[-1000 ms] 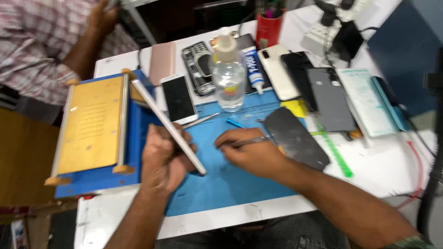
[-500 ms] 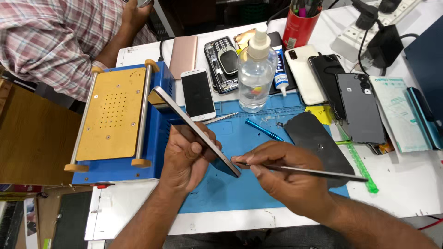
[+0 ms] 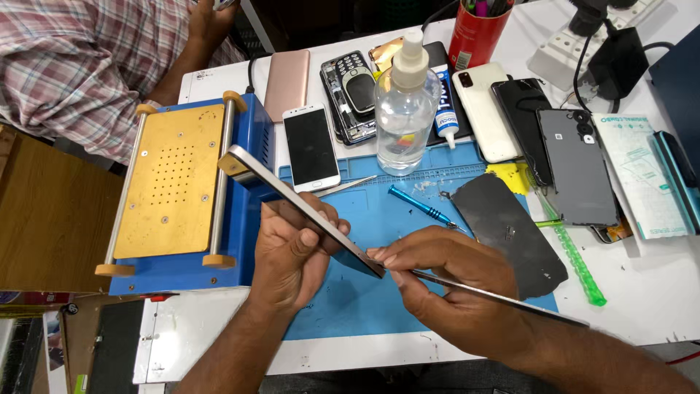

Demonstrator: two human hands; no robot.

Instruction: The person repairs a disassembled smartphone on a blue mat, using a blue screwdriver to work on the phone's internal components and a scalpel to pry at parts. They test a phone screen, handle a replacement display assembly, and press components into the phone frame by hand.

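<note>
The white surface (image 3: 656,292) is carrying a blue work mat (image 3: 379,219), and at 9 o'clock of the mat a blue machine with a brass-coloured perforated plate (image 3: 171,190) is standing. Over the mat's middle the left hand (image 3: 292,255) is holding a slim phone (image 3: 292,201) on edge, tilted, its upper corner pointing toward 10 o'clock — the grip is closed around the lower half. The right hand (image 3: 452,284) is pinching a long thin metal blade (image 3: 496,295), its tip touching the phone's lower corner at the seam.

Risks, as I judge them: the biggest is the phone twisting out of the left hand if the blade is levering too hard, since only 1 end is being held. Next — the blade is slipping off the seam toward the left thumb, which is sitting just beside the tip. A steep blade angle could be cracking the glass or gouging what lies inside. At 12 o'clock a clear plastic bottle (image 3: 405,109) is standing near, so a jerked elbow could be tipping it over the other phones.
</note>
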